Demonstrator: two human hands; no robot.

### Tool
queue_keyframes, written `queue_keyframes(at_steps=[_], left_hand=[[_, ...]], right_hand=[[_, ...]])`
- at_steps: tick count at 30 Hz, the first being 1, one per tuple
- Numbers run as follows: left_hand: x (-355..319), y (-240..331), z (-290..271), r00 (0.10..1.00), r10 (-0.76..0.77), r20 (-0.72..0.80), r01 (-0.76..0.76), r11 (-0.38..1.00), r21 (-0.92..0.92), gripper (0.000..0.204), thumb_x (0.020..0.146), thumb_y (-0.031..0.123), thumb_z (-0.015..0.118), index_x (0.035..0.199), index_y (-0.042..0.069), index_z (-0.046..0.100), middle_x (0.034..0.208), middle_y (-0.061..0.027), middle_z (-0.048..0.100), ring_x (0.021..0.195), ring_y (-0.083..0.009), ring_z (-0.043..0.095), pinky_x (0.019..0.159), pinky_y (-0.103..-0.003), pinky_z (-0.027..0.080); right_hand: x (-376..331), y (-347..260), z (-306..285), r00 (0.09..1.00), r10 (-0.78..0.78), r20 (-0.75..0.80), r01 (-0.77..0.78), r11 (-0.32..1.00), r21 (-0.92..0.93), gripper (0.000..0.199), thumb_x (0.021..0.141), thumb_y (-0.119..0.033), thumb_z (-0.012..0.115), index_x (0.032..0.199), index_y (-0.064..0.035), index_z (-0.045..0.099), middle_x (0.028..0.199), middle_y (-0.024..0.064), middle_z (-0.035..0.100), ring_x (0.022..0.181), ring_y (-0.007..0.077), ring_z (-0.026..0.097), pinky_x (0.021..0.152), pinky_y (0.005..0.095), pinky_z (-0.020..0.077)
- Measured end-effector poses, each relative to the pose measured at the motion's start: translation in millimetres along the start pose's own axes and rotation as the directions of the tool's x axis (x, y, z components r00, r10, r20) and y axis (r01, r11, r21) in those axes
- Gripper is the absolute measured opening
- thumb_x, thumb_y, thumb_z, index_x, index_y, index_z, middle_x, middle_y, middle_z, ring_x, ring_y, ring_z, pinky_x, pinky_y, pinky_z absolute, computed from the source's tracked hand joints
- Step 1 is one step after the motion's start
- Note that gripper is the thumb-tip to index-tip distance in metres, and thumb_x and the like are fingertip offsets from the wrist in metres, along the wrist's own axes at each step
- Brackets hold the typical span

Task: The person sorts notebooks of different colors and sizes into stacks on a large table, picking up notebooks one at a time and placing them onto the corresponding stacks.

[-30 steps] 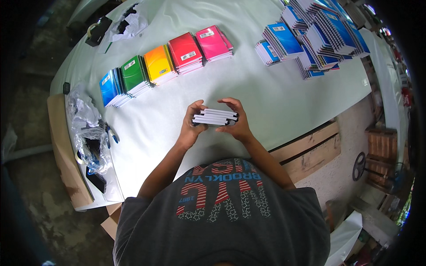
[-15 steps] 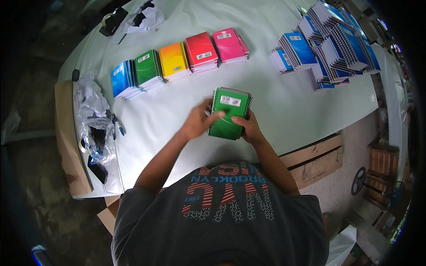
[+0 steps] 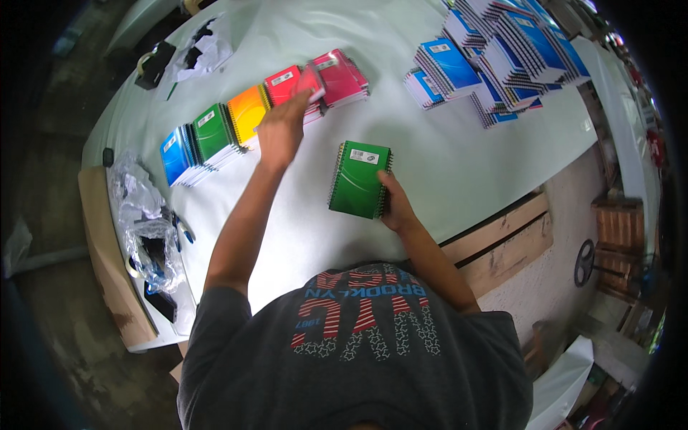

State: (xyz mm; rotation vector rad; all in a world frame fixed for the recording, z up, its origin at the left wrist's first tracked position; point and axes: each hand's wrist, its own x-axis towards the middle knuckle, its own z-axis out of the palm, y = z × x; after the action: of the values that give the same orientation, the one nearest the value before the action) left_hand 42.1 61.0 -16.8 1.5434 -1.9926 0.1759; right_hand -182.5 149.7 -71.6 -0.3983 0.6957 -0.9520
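My right hand (image 3: 396,203) grips a small stack of spiral notebooks by its right side, thumb on top; a green notebook (image 3: 358,183) with a white label lies uppermost. My left hand (image 3: 282,132) reaches across the row of stacks, its fingers closed on a blurred, tilted red notebook (image 3: 311,82) between the red and pink piles. From left to right, the row has blue notebooks (image 3: 174,154), green notebooks (image 3: 213,131), yellow notebooks (image 3: 247,112), red notebooks (image 3: 282,84) and pink notebooks (image 3: 339,77). My left hand partly hides the yellow and red piles.
A large, uneven heap of blue notebooks (image 3: 450,66) stands at the far right of the white-covered table (image 3: 430,172). At the left edge lie crumpled clear plastic (image 3: 154,244), a pen (image 3: 184,228) and cardboard (image 3: 115,251). A black tape dispenser (image 3: 155,64) sits at the far left.
My left hand has let go of the green-topped stack and moved up and left to the red notebooks. The stack stays in my right hand. The whole view has shifted slightly.
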Motion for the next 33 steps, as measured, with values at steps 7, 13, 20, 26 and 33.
queue_keyframes(at_steps=[7,13,20,26,33], left_hand=[[-97.6,69.3,-38.0,0.922,0.248,0.296,-0.157,0.941,-0.301,0.053,0.074,0.017,0.07,0.124,0.012,0.052,0.126,-0.0093,0.051,0.113,-0.0241,0.049,0.096,-0.036,0.036],[-120.9,63.8,-23.7,0.714,-0.296,0.634,0.664,-0.001,-0.748,0.078,0.071,0.01,0.068,0.137,0.007,0.027,0.125,-0.0073,0.045,0.114,-0.0228,0.047,0.097,-0.035,0.037],[-156.8,55.7,27.1,0.848,-0.299,0.438,0.504,0.195,-0.842,0.072,0.065,0.004,0.076,0.127,0.008,0.039,0.114,-0.0042,0.05,0.104,-0.0166,0.052,0.088,-0.03,0.044],[-154.0,54.1,10.0,0.796,-0.238,0.557,0.585,0.064,-0.808,0.051,0.073,0.023,0.077,0.114,0.002,0.055,0.109,-0.0138,0.06,0.103,-0.0253,0.058,0.09,-0.033,0.044],[-84.7,-71.1,-71.3,0.769,-0.623,0.139,0.623,0.781,0.054,0.044,0.082,0.033,0.064,0.117,0.007,0.056,0.104,-0.017,0.063,0.098,-0.0318,0.059,0.084,-0.038,0.046]], right_hand=[[6.7,6.4,-5.7,0.996,0.004,0.095,-0.006,1.0,0.026,0.047,0.083,-0.015,0.06,0.124,-0.0025,0.042,0.116,0.0106,0.054,0.102,0.0199,0.057,0.088,0.0355,0.0484],[6.8,23.8,1.4,0.872,-0.299,0.387,0.48,0.676,-0.559,0.068,0.067,-0.01,0.079,0.125,-0.0051,0.043,0.117,0.0087,0.05,0.107,0.0176,0.051,0.09,0.0289,0.0431],[12.8,40.3,-10.1,0.825,-0.392,0.408,0.566,0.584,-0.583,0.071,0.062,-0.014,0.083,0.123,-0.0068,0.046,0.107,0.0069,0.056,0.099,0.0164,0.055,0.086,0.029,0.0455],[11.7,9.3,0.1,0.943,-0.059,0.326,0.26,0.743,-0.616,0.061,0.067,-0.012,0.079,0.117,0.004,0.049,0.108,0.0107,0.06,0.096,0.0165,0.058,0.087,0.0314,0.0467],[-5.6,20.5,10.0,0.985,0.098,0.141,-0.058,0.962,-0.266,0.049,0.076,-0.009,0.066,0.119,0.0029,0.045,0.105,0.0117,0.059,0.092,0.0191,0.06,0.081,0.0336,0.05]])
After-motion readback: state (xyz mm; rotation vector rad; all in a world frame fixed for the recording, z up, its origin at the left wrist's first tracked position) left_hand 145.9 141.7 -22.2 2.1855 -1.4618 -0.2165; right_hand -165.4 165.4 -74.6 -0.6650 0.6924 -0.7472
